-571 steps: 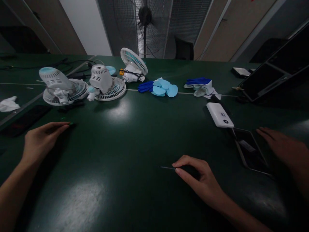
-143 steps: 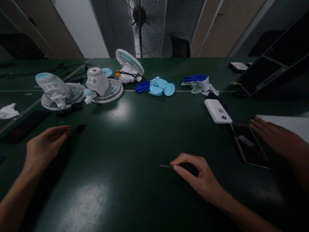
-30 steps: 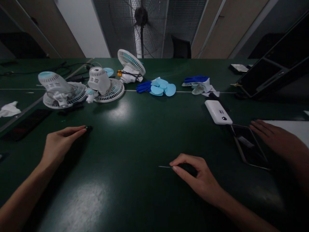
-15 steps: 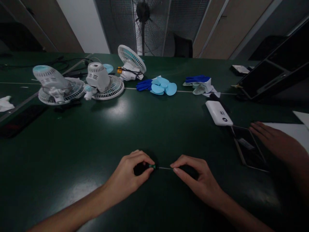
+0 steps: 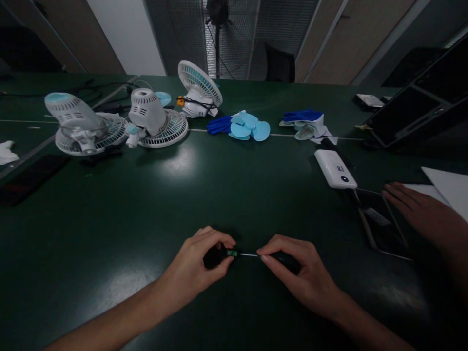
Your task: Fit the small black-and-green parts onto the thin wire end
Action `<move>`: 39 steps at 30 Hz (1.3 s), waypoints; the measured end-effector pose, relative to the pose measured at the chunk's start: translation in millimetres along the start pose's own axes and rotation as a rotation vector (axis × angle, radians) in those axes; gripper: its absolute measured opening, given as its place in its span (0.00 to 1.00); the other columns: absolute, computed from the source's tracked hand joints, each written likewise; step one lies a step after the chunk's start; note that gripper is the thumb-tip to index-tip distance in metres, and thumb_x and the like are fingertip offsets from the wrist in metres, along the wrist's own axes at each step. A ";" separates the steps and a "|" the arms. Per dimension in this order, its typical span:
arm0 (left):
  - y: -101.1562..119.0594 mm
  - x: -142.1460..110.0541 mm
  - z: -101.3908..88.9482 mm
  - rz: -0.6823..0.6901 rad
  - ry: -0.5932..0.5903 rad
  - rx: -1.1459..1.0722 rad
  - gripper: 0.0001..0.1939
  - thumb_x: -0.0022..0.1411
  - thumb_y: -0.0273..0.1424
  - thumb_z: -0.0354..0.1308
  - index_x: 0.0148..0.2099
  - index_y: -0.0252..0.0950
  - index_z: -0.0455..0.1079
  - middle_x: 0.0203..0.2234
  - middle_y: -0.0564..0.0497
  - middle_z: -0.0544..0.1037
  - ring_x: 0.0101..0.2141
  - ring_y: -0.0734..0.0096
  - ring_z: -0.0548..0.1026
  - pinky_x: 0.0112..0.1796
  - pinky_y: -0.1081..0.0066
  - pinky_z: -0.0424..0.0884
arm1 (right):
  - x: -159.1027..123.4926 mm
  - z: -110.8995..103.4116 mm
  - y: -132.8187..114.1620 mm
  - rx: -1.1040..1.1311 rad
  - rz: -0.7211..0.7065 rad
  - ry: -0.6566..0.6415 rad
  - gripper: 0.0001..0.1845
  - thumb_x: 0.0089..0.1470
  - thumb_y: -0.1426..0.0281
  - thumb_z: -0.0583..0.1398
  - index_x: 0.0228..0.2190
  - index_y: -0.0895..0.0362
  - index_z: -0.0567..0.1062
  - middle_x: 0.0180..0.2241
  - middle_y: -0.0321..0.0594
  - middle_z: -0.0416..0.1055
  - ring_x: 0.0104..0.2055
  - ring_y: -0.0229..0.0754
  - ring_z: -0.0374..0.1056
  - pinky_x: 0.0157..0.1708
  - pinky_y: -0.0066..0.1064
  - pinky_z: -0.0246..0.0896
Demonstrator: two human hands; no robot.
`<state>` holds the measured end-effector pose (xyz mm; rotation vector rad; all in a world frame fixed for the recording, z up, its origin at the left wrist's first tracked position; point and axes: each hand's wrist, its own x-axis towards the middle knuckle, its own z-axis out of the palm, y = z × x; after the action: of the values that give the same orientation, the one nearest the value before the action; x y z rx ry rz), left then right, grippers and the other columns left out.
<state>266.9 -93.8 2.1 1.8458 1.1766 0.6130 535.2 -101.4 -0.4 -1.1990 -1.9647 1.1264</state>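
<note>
A small screwdriver (image 5: pixel 232 253), with a dark and green handle and a thin metal shaft, lies crosswise low in the middle of the head view. My left hand (image 5: pixel 204 258) is around the handle end; its thumb and forefinger stand apart, with the green part showing between them. The rest of the handle is dark and hard to make out inside that hand. At the shaft's far end, the thumb and forefinger of my right hand (image 5: pixel 292 265) are pinched together on the metal. The very tip is hidden by those fingers.
White desk fans (image 5: pixel 146 117) stand at the back left. A light blue fan blade (image 5: pixel 250 127) and blue-white gloves (image 5: pixel 303 122) lie behind. At right are a white device (image 5: pixel 335 168), a dark tablet (image 5: pixel 380 219) and another person's hand (image 5: pixel 417 204).
My left thumb and forefinger have spread apart, showing more of the green handle. My right hand keeps its pinch on the shaft. The view has shifted slightly.
</note>
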 end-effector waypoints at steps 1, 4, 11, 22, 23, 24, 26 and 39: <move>-0.6 0.0 0.3 -0.004 0.003 0.000 0.11 0.63 0.27 0.64 0.48 0.41 0.76 0.39 0.51 0.80 0.39 0.67 0.76 0.40 0.66 0.72 | -0.1 0.3 0.2 -0.002 0.001 -0.006 0.06 0.67 0.70 0.62 0.40 0.53 0.82 0.35 0.38 0.80 0.35 0.43 0.77 0.35 0.34 0.67; -2.7 0.4 1.2 -0.003 0.010 -0.008 0.12 0.62 0.27 0.65 0.49 0.41 0.75 0.40 0.52 0.80 0.40 0.67 0.77 0.41 0.66 0.73 | 0.3 1.2 0.2 0.019 -0.009 -0.005 0.06 0.66 0.71 0.63 0.40 0.53 0.82 0.35 0.38 0.80 0.36 0.42 0.77 0.36 0.34 0.67; -5.9 -2.1 2.9 0.031 -0.002 0.037 0.16 0.62 0.26 0.66 0.52 0.43 0.74 0.42 0.51 0.80 0.43 0.66 0.78 0.44 0.64 0.74 | 3.2 1.4 -1.2 0.176 0.012 0.045 0.05 0.66 0.70 0.64 0.40 0.51 0.83 0.37 0.37 0.82 0.40 0.42 0.78 0.41 0.32 0.69; -33.5 -10.8 -24.6 0.328 -0.066 0.315 0.15 0.74 0.27 0.53 0.59 0.42 0.70 0.50 0.48 0.80 0.51 0.67 0.76 0.51 0.64 0.75 | 1.5 -4.2 -1.1 0.105 0.048 0.082 0.05 0.66 0.68 0.64 0.40 0.50 0.83 0.37 0.36 0.82 0.40 0.43 0.78 0.41 0.32 0.69; -40.8 -12.0 -33.8 0.329 -0.034 0.368 0.15 0.74 0.27 0.53 0.59 0.42 0.71 0.50 0.47 0.80 0.50 0.66 0.77 0.51 0.64 0.76 | 1.5 -4.3 -1.3 0.106 0.051 0.079 0.05 0.65 0.68 0.64 0.40 0.50 0.83 0.37 0.36 0.82 0.40 0.43 0.78 0.41 0.33 0.69; -48.9 -13.2 -44.6 0.321 0.003 0.421 0.15 0.74 0.28 0.53 0.59 0.42 0.71 0.50 0.47 0.80 0.50 0.66 0.77 0.51 0.64 0.76 | 1.5 -4.3 -1.4 0.107 0.054 0.076 0.05 0.66 0.68 0.64 0.40 0.50 0.83 0.37 0.36 0.82 0.40 0.43 0.78 0.41 0.33 0.69; -66.8 -16.0 -71.3 0.279 0.085 0.530 0.14 0.74 0.32 0.53 0.59 0.41 0.72 0.50 0.46 0.80 0.50 0.63 0.78 0.51 0.62 0.76 | 1.6 -4.2 -1.5 0.114 0.058 0.068 0.05 0.66 0.68 0.64 0.40 0.51 0.83 0.37 0.37 0.82 0.40 0.43 0.78 0.40 0.33 0.69; -143.4 -53.7 -219.0 -0.440 0.556 0.742 0.25 0.67 0.46 0.57 0.62 0.41 0.68 0.49 0.52 0.78 0.41 0.64 0.78 0.41 0.71 0.73 | 0.8 -3.8 -2.0 0.090 0.044 0.065 0.06 0.66 0.68 0.63 0.40 0.51 0.83 0.37 0.38 0.82 0.39 0.45 0.79 0.39 0.34 0.70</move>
<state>8.2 -27.2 -2.6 1.9315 2.3499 0.4738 537.1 -99.9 3.2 -1.2215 -1.8277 1.1707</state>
